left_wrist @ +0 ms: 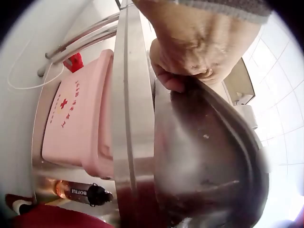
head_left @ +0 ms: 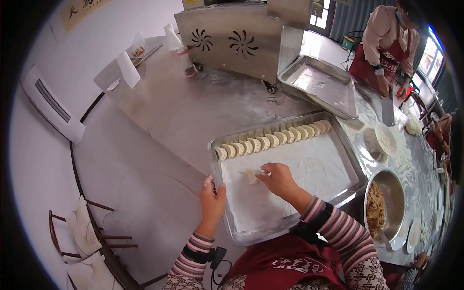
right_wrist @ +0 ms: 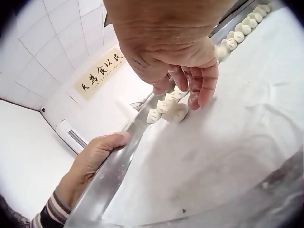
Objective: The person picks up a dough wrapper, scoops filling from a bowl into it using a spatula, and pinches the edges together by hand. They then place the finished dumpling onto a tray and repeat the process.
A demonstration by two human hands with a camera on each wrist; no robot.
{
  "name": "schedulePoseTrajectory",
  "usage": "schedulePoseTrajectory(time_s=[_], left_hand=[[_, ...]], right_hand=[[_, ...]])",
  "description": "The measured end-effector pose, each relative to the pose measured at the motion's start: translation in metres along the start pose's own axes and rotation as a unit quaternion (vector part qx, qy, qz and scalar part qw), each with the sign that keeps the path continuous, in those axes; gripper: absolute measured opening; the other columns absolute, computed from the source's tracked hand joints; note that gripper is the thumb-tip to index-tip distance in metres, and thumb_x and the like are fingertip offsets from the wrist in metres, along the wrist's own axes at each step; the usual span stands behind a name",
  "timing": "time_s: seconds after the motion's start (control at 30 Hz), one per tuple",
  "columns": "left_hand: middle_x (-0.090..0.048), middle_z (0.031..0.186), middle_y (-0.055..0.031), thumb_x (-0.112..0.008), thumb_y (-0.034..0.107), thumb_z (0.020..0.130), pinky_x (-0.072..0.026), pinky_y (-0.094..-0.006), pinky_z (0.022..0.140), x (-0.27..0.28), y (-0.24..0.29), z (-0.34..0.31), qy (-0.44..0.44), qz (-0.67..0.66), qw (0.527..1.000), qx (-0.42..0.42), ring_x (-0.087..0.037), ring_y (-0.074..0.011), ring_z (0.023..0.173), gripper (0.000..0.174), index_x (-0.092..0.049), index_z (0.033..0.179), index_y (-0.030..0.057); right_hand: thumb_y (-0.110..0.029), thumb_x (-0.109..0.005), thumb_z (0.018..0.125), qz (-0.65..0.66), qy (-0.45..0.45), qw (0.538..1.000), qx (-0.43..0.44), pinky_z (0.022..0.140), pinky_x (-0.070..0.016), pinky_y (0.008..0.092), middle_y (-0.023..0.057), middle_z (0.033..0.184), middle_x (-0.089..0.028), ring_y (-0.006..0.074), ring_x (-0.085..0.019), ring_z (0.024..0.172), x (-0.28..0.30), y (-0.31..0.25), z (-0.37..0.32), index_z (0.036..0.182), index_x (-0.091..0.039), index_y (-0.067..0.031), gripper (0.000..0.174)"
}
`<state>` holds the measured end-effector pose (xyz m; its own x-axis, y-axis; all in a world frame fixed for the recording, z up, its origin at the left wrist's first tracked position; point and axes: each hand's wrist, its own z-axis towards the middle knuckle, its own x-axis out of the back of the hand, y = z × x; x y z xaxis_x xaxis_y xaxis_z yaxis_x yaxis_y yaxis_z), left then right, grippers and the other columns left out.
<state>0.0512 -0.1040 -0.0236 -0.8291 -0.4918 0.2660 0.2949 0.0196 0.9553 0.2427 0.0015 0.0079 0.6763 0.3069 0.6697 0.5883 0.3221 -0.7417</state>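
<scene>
My left hand [head_left: 212, 203] grips the left rim of a metal tray [head_left: 229, 222], thumb over the edge and fingers curled at the outside. A pale cloth or sheet lines the tray. Along its far side runs a row of pleated dumplings [head_left: 266, 143], set close together. One more dumpling [head_left: 251, 177] lies nearer me, apart from the row in the head view. My right hand [head_left: 280, 181] is over the tray, loosely bent, with fingertips right beside this dumpling. In the right wrist view, the fingers [right_wrist: 194, 102] hang next to the single dumpling [right_wrist: 176, 112].
A bowl of brown filling [head_left: 376, 208] stands right of the tray. Behind are another metal tray [head_left: 316, 79] and a steel machine [head_left: 232, 41]. Another person [head_left: 386, 43] works at the back right. Below the tabletop sits a pink box [left_wrist: 76, 114] beside a bottle [left_wrist: 80, 192].
</scene>
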Motion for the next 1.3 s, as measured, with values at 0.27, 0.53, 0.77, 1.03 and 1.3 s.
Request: schedulePoseTrajectory(time_s=[0.27,0.53,0.77,1.03,1.3], left_hand=[[-0.061,0.099,-0.0126,-0.056,0.004,0.088,-0.0477,-0.0234,0.073,-0.023,0.01,-0.045,-0.012,-0.141,0.989,0.046,-0.059,-0.0125,0.087,0.039,-0.04,0.121,-0.0083],[-0.058,0.094,-0.0064,-0.056,0.004,0.088,-0.0444,-0.0216,0.068,-0.03,0.006,-0.05,0.014,-0.162,0.987,-0.003,-0.053,-0.0081,0.077,0.038,-0.041,0.121,-0.0066],[-0.058,0.092,-0.0072,-0.056,0.005,0.089,-0.0454,-0.022,0.065,-0.031,0.002,-0.052,0.019,-0.159,0.987,-0.008,-0.054,-0.009,0.074,0.04,-0.039,0.123,-0.0068],[-0.058,0.091,-0.0071,-0.055,0.004,0.089,-0.0456,-0.0222,0.065,-0.031,0.005,-0.05,0.027,-0.165,0.986,-0.024,-0.054,-0.0093,0.075,0.039,-0.039,0.123,-0.0061],[-0.058,0.099,-0.0082,-0.052,-0.001,0.089,-0.0442,-0.0229,0.076,-0.027,0.011,-0.052,0.005,-0.147,0.989,0.011,-0.055,-0.0104,0.087,0.037,-0.04,0.124,-0.0051]], right_hand=[[-0.019,-0.062,0.078,-0.161,-0.021,0.987,0.0,0.067,-0.0493,0.0452,0.0175,0.089,-0.06,0.0373,-0.061,0.075,-0.02,-0.023,-0.008,0.086,-0.067,-0.003,0.018],[-0.013,-0.062,0.077,-0.125,0.014,0.991,0.047,0.066,-0.0485,0.0432,0.0147,0.083,-0.061,0.0348,-0.06,0.074,-0.033,-0.016,-0.011,0.09,-0.067,-0.0058,0.016],[-0.008,-0.062,0.073,-0.047,0.026,0.996,0.077,0.067,-0.0486,0.0422,0.0155,0.083,-0.061,0.0355,-0.06,0.074,-0.056,-0.04,0.01,0.087,-0.068,-0.003,0.016],[-0.008,-0.062,0.071,-0.041,0.036,0.994,0.091,0.066,-0.0487,0.0441,0.0157,0.081,-0.059,0.0366,-0.06,0.073,-0.065,-0.037,0.013,0.083,-0.068,-0.0052,0.014],[-0.006,-0.062,0.074,-0.042,0.038,0.992,0.113,0.064,-0.0482,0.043,0.0146,0.078,-0.057,0.0352,-0.059,0.071,-0.072,-0.043,0.011,0.085,-0.07,-0.007,0.014]])
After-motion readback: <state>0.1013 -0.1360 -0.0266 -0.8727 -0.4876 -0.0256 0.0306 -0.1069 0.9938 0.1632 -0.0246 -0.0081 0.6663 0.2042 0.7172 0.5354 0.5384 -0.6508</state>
